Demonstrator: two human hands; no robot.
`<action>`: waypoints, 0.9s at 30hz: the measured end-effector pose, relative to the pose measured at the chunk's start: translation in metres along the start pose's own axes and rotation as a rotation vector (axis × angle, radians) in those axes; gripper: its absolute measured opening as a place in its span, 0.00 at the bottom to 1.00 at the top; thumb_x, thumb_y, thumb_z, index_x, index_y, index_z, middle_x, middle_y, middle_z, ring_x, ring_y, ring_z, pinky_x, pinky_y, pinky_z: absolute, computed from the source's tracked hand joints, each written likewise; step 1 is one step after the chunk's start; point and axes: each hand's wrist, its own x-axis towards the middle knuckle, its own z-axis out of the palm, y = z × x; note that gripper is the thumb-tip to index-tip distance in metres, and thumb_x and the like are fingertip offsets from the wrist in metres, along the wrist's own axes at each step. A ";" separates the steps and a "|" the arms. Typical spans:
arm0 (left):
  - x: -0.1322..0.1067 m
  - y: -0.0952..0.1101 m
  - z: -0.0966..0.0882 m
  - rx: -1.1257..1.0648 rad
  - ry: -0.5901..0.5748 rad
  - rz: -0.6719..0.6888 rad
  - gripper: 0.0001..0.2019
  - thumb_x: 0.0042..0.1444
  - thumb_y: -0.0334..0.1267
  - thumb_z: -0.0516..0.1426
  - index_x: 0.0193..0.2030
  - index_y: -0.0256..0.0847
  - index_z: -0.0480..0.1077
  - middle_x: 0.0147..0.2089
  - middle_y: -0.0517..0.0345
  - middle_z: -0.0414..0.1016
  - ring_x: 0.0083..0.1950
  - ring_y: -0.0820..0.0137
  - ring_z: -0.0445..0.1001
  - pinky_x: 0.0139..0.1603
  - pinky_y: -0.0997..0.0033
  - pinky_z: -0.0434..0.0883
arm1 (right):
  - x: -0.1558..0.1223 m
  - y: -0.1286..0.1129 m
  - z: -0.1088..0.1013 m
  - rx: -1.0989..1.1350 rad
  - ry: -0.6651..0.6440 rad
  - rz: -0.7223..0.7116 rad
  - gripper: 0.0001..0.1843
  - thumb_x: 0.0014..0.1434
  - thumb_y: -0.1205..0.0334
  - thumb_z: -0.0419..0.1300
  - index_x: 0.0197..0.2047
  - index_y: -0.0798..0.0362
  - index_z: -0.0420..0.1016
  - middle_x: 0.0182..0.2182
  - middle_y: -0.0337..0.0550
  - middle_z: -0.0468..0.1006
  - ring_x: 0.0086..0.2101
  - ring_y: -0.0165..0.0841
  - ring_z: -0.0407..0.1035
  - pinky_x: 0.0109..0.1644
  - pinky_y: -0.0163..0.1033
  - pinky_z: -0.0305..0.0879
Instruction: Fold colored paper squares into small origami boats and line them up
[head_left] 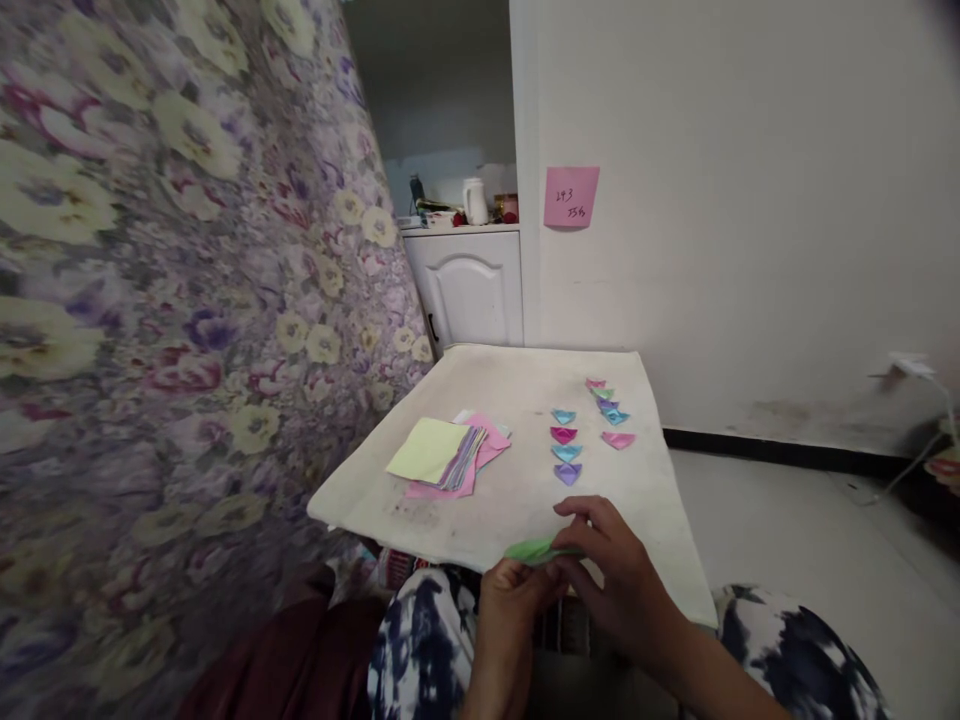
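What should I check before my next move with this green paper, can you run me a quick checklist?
1. Green paper secured: ok, the left hand grips it.
2. Right hand gripping too: cannot tell; it is at the paper's right end, but the contact is unclear.
3. Folds crisp and even: cannot tell, the hands hide part of the paper.
4. Folded pieces out of the way: ok, they lie on the table beyond the hands.
5. Paper stack squared up: not ok, its edges are uneven and pink sheets stick out beneath.
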 end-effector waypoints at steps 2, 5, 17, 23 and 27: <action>0.001 -0.002 -0.002 0.009 0.030 -0.005 0.11 0.40 0.32 0.67 0.33 0.34 0.78 0.26 0.57 0.77 0.29 0.72 0.73 0.34 0.74 0.70 | 0.004 -0.001 -0.002 0.031 -0.042 0.047 0.16 0.50 0.80 0.54 0.37 0.50 0.69 0.46 0.45 0.65 0.45 0.36 0.63 0.45 0.41 0.64; 0.004 -0.004 -0.005 0.033 0.040 -0.015 0.11 0.39 0.33 0.68 0.32 0.34 0.77 0.26 0.57 0.77 0.29 0.72 0.73 0.33 0.75 0.70 | 0.010 -0.001 -0.004 0.063 -0.103 0.122 0.16 0.46 0.81 0.55 0.34 0.50 0.67 0.44 0.43 0.66 0.44 0.35 0.64 0.44 0.38 0.63; 0.002 -0.002 -0.003 0.097 0.051 0.011 0.11 0.41 0.35 0.66 0.34 0.34 0.78 0.30 0.54 0.80 0.32 0.69 0.75 0.36 0.73 0.70 | 0.017 0.001 -0.008 -0.025 -0.220 0.239 0.16 0.43 0.79 0.55 0.33 0.49 0.65 0.38 0.38 0.66 0.37 0.32 0.63 0.40 0.36 0.60; 0.005 -0.004 -0.006 0.143 0.042 0.035 0.11 0.39 0.35 0.67 0.33 0.35 0.78 0.29 0.55 0.81 0.31 0.69 0.75 0.35 0.73 0.70 | 0.018 0.003 -0.009 -0.070 -0.247 0.265 0.16 0.43 0.78 0.55 0.33 0.49 0.65 0.36 0.35 0.65 0.31 0.29 0.61 0.35 0.34 0.59; 0.010 -0.009 -0.010 0.136 0.063 0.035 0.11 0.37 0.36 0.68 0.31 0.36 0.79 0.28 0.56 0.81 0.30 0.70 0.75 0.34 0.73 0.71 | 0.018 0.006 -0.009 -0.088 -0.251 0.264 0.15 0.42 0.78 0.57 0.31 0.50 0.65 0.35 0.35 0.64 0.31 0.29 0.61 0.34 0.34 0.58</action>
